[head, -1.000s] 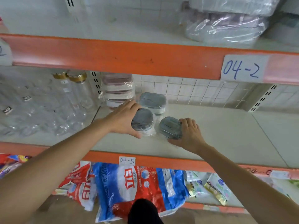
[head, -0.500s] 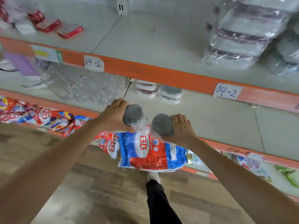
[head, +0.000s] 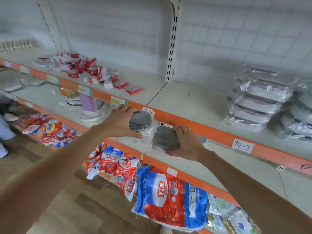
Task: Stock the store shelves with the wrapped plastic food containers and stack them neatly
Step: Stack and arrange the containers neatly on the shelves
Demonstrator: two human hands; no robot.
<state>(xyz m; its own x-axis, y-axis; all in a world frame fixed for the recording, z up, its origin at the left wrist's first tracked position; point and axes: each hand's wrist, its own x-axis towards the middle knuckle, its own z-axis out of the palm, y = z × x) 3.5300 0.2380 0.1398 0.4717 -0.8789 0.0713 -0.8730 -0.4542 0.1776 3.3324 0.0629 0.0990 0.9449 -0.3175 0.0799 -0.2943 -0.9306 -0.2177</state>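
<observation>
My left hand (head: 118, 122) grips a small wrapped container with a grey lid (head: 141, 120), held in the air in front of the orange edge of the upper shelf (head: 194, 122). My right hand (head: 185, 142) grips a second grey-lidded wrapped container (head: 164, 138), slightly lower and to the right. Both containers are off the shelves. On the upper shelf at the right stands a stack of wrapped rectangular containers (head: 260, 98), with more wrapped grey ones (head: 302, 115) beside it.
Red and white small boxes (head: 87, 70) lie scattered on the upper shelf's left part. A white slotted upright (head: 172, 39) divides the back wall. Plates and a purple item (head: 86, 103) sit on the middle shelf. Detergent bags (head: 168, 193) hang off the lower shelf.
Both hands have lifted their containers from the middle shelf up to the level of the upper shelf's edge. The view has risen and swung left, showing the upper shelf.
</observation>
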